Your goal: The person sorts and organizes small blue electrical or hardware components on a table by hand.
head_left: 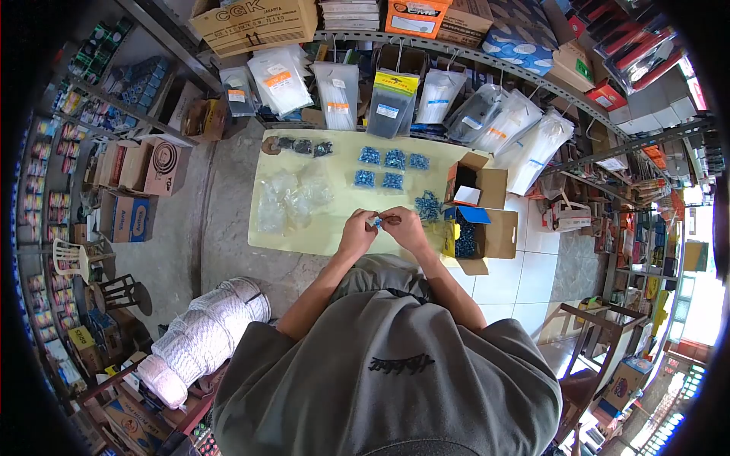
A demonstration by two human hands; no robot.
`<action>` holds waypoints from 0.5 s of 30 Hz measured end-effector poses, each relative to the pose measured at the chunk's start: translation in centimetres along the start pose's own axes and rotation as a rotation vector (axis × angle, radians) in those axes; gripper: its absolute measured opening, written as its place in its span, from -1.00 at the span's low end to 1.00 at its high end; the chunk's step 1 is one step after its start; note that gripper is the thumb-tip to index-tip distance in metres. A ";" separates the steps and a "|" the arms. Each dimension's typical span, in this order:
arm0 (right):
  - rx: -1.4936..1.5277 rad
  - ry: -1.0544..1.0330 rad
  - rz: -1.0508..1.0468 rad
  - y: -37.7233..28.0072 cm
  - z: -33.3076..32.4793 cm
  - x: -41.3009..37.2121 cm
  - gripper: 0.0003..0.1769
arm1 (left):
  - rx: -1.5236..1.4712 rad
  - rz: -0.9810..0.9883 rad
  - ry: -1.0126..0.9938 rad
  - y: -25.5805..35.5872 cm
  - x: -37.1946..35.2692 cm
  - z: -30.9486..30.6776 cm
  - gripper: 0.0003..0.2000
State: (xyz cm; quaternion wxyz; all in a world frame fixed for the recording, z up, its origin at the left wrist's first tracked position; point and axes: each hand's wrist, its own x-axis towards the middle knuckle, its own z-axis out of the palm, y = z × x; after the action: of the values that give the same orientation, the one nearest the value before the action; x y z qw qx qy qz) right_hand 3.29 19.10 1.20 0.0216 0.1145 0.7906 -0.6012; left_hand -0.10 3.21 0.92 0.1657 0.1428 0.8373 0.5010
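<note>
My left hand (357, 234) and my right hand (405, 227) meet over the table's near edge, fingers closed around a small clear plastic bag (375, 222) with blue pieces in it. Fingers hide most of this bag. Just beyond my right hand lies a loose pile of small blue pieces (428, 205); they are too small to name. Further back, several filled bags of blue pieces (395, 159) sit in two rows. Left of my hands, empty clear plastic bags (285, 199) are spread out.
The pale yellow table (346, 163) also carries dark filled packets (303, 147) at its back left. Open cardboard boxes (498, 235) stand at its right end. Packs of cable ties (337, 95) hang behind. A white rope roll (205, 334) lies to the left.
</note>
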 end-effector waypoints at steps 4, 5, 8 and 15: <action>-0.013 -0.025 0.036 0.1 0.1 0.0 -0.77 | 0.008 -0.008 0.003 0.1 0.1 0.0 -0.67; -0.001 -0.025 0.048 0.4 0.2 0.0 -0.77 | 0.014 -0.009 0.001 0.1 0.1 0.0 -0.67; -0.025 -0.077 0.063 0.5 -0.1 0.1 -0.76 | 0.005 -0.007 0.003 0.0 0.0 0.0 -0.67; -0.018 -0.085 0.061 -0.1 -0.2 0.1 -0.71 | -0.008 -0.007 -0.002 0.4 0.0 -0.1 -0.66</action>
State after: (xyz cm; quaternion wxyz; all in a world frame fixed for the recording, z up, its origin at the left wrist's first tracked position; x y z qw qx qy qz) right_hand 3.18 19.26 1.36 0.0742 0.1126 0.7904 -0.5976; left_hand -0.08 3.29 1.31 0.1685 0.1397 0.8357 0.5037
